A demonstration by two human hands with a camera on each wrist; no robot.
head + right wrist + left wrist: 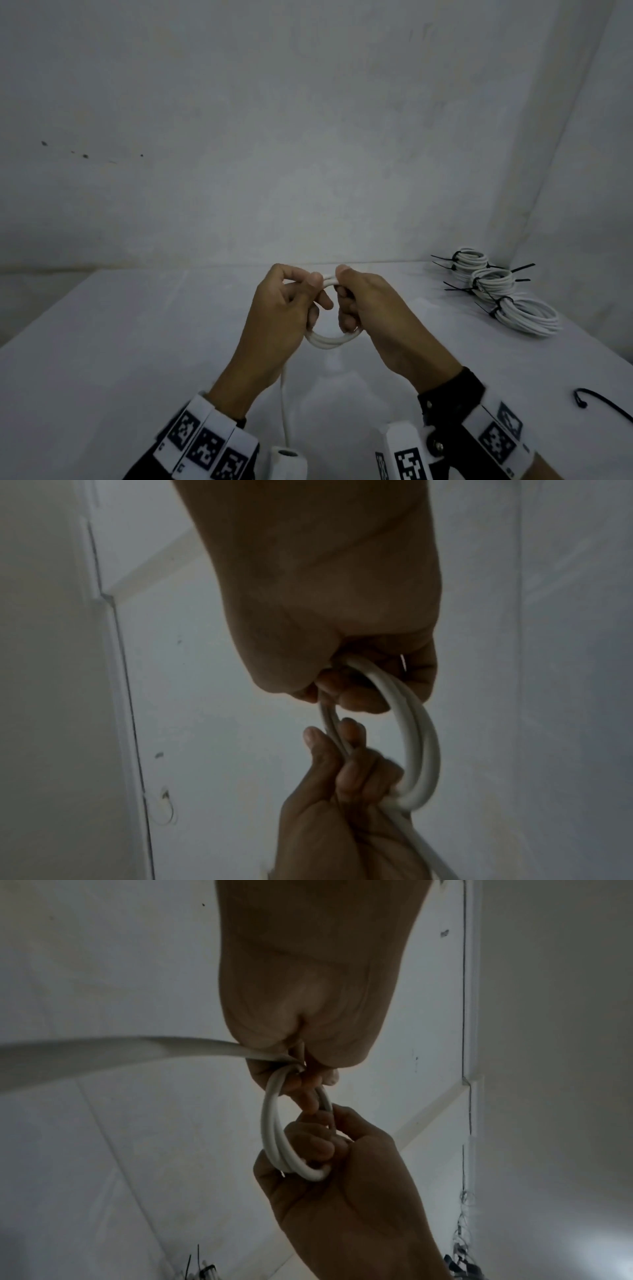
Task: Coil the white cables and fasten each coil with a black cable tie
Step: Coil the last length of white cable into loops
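Observation:
Above the white table (102,342), both hands hold a small coil of white cable (330,341). My left hand (291,308) grips the coil's left side, thumb on top. My right hand (363,305) grips its right side, fingers curled through the loop. The loose end of the cable (284,411) hangs down from under my left hand. From the left wrist, the coil (270,1131) shows two turns between my left hand (301,1074) and my right hand (329,1153). The right wrist view shows the coil (421,739) with my left hand (346,772) below my right hand (349,680).
Three coiled white cables (496,287), each bound with a black tie, lie at the table's back right near the wall. A loose black cable tie (596,402) lies at the right edge.

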